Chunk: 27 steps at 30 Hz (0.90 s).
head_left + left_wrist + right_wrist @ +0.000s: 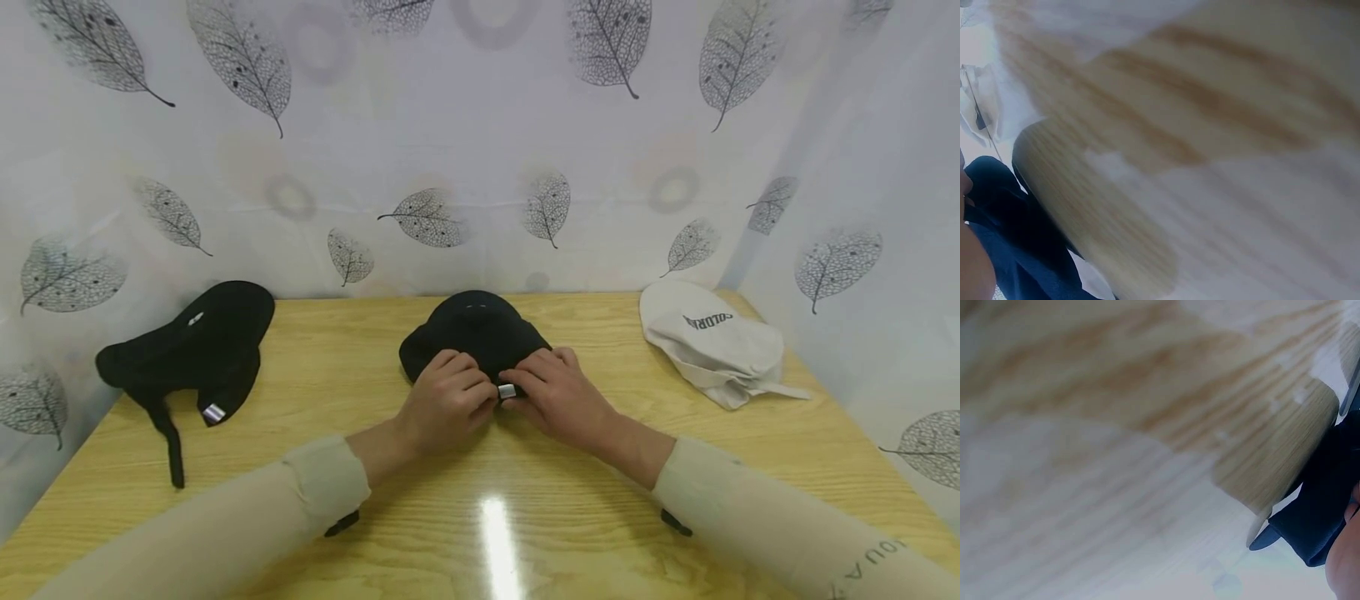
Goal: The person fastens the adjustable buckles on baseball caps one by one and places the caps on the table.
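Observation:
A black cap (474, 327) sits mid-table near the back edge, its dome toward the curtain and its strap side toward me. My left hand (452, 393) pinches the near edge of the strap with curled fingers. From the other side my right hand (553, 390) grips the same strap, thumb below and fingers above, right beside a small silver buckle (507, 390). In the left wrist view the dark fabric of the black cap (1019, 244) fills the lower left corner. The right wrist view shows the black cap (1322, 494) at its right edge, with fingers against it.
Another black cap (217, 333) lies at the left, its strap hanging toward me and a silver buckle on it. A white cap (712, 337) with dark lettering lies at the back right. A leaf-print curtain (465, 150) borders the wooden table (420, 533).

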Motion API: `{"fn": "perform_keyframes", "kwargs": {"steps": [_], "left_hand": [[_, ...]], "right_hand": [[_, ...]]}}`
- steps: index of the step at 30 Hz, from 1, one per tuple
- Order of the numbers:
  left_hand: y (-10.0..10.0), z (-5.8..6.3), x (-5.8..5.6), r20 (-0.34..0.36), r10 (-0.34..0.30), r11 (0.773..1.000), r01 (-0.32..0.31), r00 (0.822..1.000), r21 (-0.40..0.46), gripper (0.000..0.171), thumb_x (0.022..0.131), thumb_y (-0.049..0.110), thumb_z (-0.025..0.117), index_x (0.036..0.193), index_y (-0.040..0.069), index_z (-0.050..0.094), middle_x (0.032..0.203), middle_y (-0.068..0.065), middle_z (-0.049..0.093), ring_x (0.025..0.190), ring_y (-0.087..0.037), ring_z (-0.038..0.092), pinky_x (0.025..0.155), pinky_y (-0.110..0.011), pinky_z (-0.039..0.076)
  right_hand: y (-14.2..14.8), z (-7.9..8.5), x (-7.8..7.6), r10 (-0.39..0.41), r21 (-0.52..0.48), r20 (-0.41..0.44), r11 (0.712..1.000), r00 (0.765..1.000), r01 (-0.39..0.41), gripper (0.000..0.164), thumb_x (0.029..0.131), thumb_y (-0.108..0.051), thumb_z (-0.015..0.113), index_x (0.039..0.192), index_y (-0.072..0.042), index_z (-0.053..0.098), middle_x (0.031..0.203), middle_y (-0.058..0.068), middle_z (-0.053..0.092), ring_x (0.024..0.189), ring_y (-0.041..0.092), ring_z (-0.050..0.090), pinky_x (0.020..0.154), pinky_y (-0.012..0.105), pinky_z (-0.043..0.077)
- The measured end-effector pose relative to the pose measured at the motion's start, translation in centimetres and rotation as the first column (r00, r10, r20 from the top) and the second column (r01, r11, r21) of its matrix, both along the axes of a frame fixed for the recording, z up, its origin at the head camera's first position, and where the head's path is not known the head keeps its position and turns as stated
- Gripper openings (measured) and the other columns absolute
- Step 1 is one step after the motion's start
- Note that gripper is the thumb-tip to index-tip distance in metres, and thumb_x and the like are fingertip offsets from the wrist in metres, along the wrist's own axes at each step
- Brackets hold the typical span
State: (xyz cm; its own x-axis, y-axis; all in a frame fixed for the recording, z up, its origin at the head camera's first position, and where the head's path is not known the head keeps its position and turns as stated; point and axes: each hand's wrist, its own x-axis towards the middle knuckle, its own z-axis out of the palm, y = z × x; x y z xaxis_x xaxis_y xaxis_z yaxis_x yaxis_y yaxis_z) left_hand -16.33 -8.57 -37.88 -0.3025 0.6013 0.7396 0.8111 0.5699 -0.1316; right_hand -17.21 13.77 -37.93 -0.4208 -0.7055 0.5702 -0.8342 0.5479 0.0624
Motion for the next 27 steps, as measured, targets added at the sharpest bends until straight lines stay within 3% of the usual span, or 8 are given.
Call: {"fn": "perform_keyframes", "kwargs": {"steps": [7,15,27], "left_hand": [[-0.09,-0.06,0.06,0.032,0.026,1.000,-0.025,0.999,-0.011,0.005,0.080,0.015,0.079,0.077,0.015,0.075,0.078,0.004,0.072,0.080,-0.017,0.062,0.080,-0.033,0.049],[-0.09,0.05,0.10,0.026,0.043,0.999,-0.043,0.999,-0.015,0.006,0.079,0.014,0.080,0.077,0.015,0.074,0.078,0.003,0.072,0.079,-0.018,0.061,0.080,-0.034,0.048],[-0.18,0.10,0.16,0.052,0.078,0.997,-0.077,0.996,-0.018,0.003,0.082,0.015,0.076,0.079,0.014,0.074,0.080,0.002,0.072,0.080,-0.018,0.062,0.080,-0.035,0.049]], "right_hand": [[0.04,0.20,0.19,-0.045,-0.007,-0.005,0.999,0.999,0.045,0.033,0.083,-0.028,0.076,0.110,-0.010,0.069,0.105,0.002,0.066,0.097,0.021,0.058,0.081,0.045,0.039],[0.14,0.35,0.28,-0.074,0.004,0.005,0.997,0.997,0.074,0.022,0.087,-0.027,0.072,0.103,-0.011,0.070,0.100,0.002,0.064,0.095,0.023,0.057,0.080,0.046,0.038],[0.01,0.24,0.04,-0.037,0.009,-0.038,0.999,0.999,0.038,0.022,0.087,-0.026,0.076,0.102,-0.010,0.072,0.098,0.002,0.065,0.092,0.021,0.058,0.079,0.044,0.039]]}}
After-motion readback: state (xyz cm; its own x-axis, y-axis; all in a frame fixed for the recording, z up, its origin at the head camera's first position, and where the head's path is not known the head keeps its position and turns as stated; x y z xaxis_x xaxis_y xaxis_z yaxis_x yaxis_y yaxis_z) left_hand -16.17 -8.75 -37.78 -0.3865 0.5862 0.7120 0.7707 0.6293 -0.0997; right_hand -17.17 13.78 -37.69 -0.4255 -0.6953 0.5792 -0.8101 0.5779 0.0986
